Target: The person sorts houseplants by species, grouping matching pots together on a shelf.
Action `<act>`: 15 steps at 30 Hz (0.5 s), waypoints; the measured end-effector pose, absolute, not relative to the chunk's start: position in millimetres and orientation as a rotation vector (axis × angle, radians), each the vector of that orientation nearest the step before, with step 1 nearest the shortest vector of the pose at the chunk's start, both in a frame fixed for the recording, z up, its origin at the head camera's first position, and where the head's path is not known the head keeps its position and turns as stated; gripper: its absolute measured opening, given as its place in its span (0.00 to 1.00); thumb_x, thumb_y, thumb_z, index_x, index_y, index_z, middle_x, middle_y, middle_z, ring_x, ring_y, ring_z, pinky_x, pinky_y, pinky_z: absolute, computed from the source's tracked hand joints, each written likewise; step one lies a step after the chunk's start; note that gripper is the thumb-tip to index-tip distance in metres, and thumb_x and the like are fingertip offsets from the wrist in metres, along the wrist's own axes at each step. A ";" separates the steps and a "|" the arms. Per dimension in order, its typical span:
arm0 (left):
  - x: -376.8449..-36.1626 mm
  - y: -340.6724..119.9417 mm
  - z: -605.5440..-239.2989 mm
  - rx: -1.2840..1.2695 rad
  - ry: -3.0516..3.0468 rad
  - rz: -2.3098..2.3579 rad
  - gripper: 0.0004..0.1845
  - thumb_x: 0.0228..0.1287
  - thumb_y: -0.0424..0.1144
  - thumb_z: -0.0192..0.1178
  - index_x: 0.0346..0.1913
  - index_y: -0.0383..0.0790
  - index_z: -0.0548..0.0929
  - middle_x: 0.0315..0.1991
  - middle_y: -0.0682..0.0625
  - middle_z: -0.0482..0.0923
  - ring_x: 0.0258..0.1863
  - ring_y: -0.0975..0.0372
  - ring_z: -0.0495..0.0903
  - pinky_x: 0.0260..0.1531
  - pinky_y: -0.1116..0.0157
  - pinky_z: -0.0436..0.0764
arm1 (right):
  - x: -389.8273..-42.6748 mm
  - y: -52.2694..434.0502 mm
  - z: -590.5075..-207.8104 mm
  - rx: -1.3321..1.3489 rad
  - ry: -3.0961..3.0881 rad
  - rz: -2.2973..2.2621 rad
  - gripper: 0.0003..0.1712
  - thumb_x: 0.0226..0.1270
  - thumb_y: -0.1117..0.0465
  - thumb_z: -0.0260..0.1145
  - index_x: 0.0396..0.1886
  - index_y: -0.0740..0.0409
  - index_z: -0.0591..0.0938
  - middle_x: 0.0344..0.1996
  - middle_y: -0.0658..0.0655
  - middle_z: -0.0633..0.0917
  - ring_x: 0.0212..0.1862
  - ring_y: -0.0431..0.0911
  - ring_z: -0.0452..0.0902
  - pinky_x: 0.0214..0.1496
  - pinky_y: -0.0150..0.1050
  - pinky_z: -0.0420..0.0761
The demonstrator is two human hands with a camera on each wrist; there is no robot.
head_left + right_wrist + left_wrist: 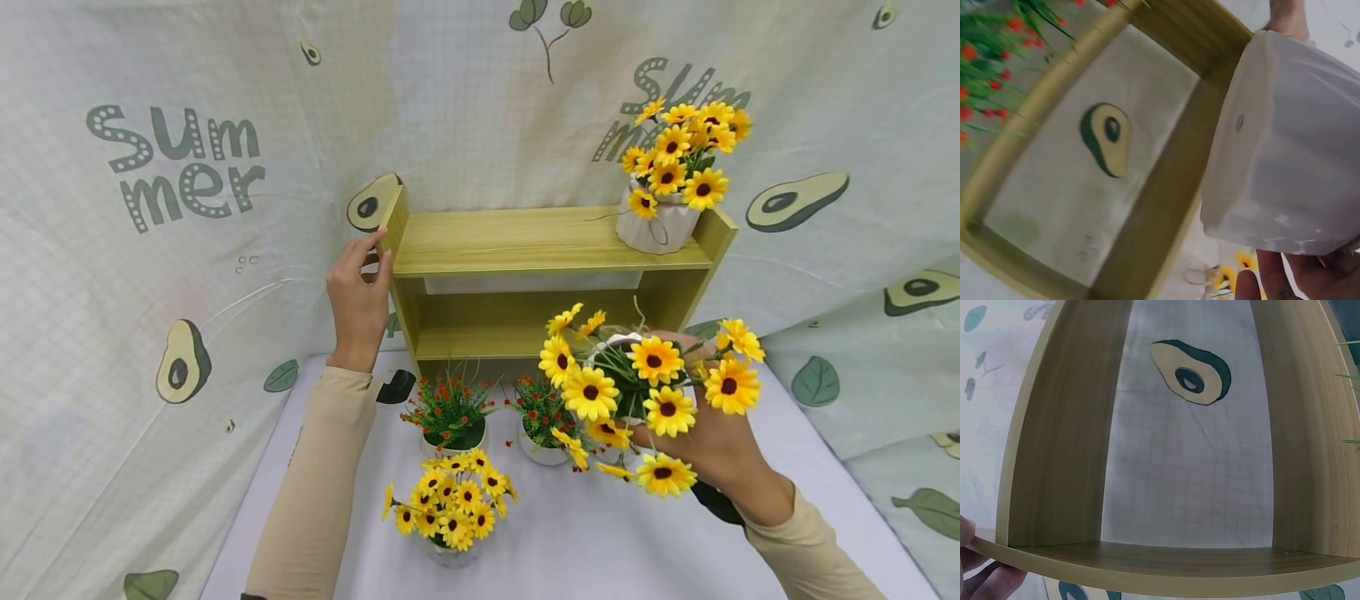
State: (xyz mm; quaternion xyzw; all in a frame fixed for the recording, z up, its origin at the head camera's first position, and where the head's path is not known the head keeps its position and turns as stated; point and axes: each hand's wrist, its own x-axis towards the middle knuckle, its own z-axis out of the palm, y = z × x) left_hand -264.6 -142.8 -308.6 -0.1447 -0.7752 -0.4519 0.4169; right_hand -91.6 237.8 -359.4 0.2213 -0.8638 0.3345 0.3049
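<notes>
My left hand (358, 304) pinches the upper edge of the left side panel of a two-tier wooden shelf (510, 242); in the left wrist view its thumb and fingers (999, 580) lie on either side of the board. In my right hand (723, 446) is a white pot (1297, 150) of yellow sunflowers (656, 361), held in front of the shelf's right half. The pot tilts so its blooms face the head camera. The right wrist view shows its underside, with fingers (1272, 275) along one side. The blooms hide part of the right hand.
Another potted sunflower plant (658, 225) stands on the top board's right end. Two pots of red flowers, left (453, 421) and right (542, 417), stand before the shelf. A third sunflower pot (452, 554) sits nearer on the white table (555, 542). Printed cloth (480, 100) hangs behind.
</notes>
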 end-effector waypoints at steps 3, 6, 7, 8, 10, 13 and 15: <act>-264.3 -142.9 -308.6 -0.361 -1.949 -1.129 0.16 0.74 0.26 0.63 0.61 0.31 0.86 0.49 0.36 0.86 0.46 0.46 0.88 0.38 0.81 0.76 | -109.4 231.9 -336.8 0.667 -2.194 0.879 0.64 0.61 0.21 0.63 0.72 0.74 0.64 0.61 0.75 0.74 0.65 0.34 0.66 0.71 0.21 0.59; -264.5 -143.0 -308.8 -0.363 -1.949 -1.118 0.15 0.74 0.27 0.64 0.61 0.31 0.86 0.49 0.35 0.86 0.46 0.46 0.88 0.38 0.80 0.77 | -124.6 224.7 -317.9 0.652 -2.161 0.844 0.61 0.62 0.20 0.63 0.67 0.73 0.67 0.57 0.74 0.75 0.60 0.50 0.72 0.66 0.31 0.66; -264.6 -143.1 -309.0 -0.365 -1.949 -1.111 0.15 0.74 0.27 0.64 0.61 0.31 0.86 0.49 0.35 0.86 0.46 0.46 0.88 0.38 0.79 0.77 | -129.0 222.4 -313.0 0.638 -2.164 0.817 0.60 0.63 0.20 0.62 0.67 0.72 0.67 0.54 0.73 0.75 0.57 0.55 0.72 0.62 0.36 0.69; -264.8 -143.0 -309.1 -0.364 -1.949 -1.106 0.15 0.74 0.27 0.64 0.61 0.31 0.86 0.49 0.35 0.86 0.46 0.46 0.89 0.38 0.78 0.79 | -133.3 220.3 -308.4 0.621 -2.171 0.762 0.58 0.65 0.21 0.59 0.66 0.72 0.67 0.51 0.72 0.75 0.53 0.58 0.72 0.57 0.40 0.70; -264.9 -142.9 -309.1 -0.366 -1.949 -1.093 0.15 0.74 0.27 0.64 0.61 0.31 0.86 0.49 0.36 0.87 0.46 0.46 0.89 0.39 0.73 0.81 | -142.6 215.4 -299.5 0.600 -2.168 0.728 0.52 0.70 0.25 0.59 0.65 0.70 0.68 0.47 0.70 0.75 0.48 0.60 0.71 0.50 0.47 0.69; -264.7 -142.6 -309.3 -0.367 -1.951 -1.087 0.15 0.75 0.28 0.64 0.61 0.31 0.86 0.50 0.36 0.87 0.46 0.46 0.89 0.39 0.66 0.84 | -158.3 208.5 -287.0 0.580 -2.151 0.746 0.41 0.74 0.42 0.68 0.68 0.71 0.69 0.48 0.71 0.76 0.49 0.61 0.71 0.49 0.54 0.69; -265.2 -142.1 -309.6 -0.363 -1.953 -1.084 0.15 0.75 0.28 0.64 0.61 0.31 0.86 0.50 0.36 0.87 0.46 0.47 0.89 0.39 0.66 0.85 | -168.7 203.5 -278.8 0.544 -2.137 0.839 0.41 0.66 0.54 0.76 0.70 0.70 0.70 0.55 0.72 0.77 0.55 0.61 0.72 0.57 0.56 0.70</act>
